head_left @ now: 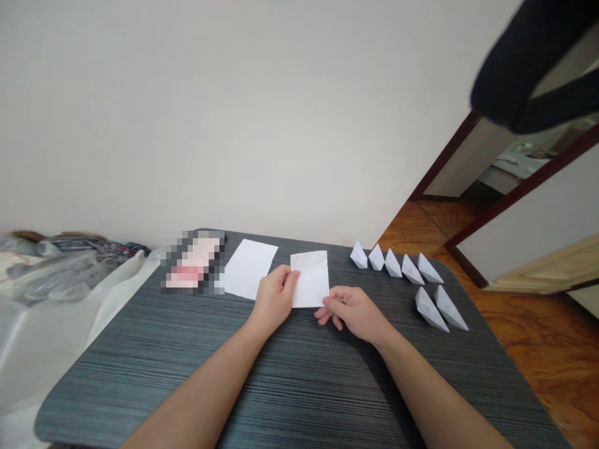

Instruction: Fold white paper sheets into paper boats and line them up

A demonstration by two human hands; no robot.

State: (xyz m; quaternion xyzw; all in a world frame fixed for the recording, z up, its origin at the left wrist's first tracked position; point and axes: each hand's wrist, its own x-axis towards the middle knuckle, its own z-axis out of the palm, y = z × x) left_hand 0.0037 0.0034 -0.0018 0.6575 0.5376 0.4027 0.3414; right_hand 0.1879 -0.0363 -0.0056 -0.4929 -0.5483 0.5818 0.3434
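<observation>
A folded white paper sheet (311, 277) is held over the dark striped table (262, 386). My left hand (274, 299) pinches its left edge with thumb and fingers closed. My right hand (349, 310) grips its lower right corner, fingers curled. To the left of the held sheet another white sheet (248, 267) lies flat on the table. Several folded white paper boats (397, 263) stand in a row at the right, with two more (440, 308) nearer me.
A blurred-out pink and white object (191, 269) lies at the table's back left. Plastic sheeting and cloth (56, 274) lie left of the table. A wooden floor (552, 330) and an open doorway (515, 174) are at the right. A white wall is behind.
</observation>
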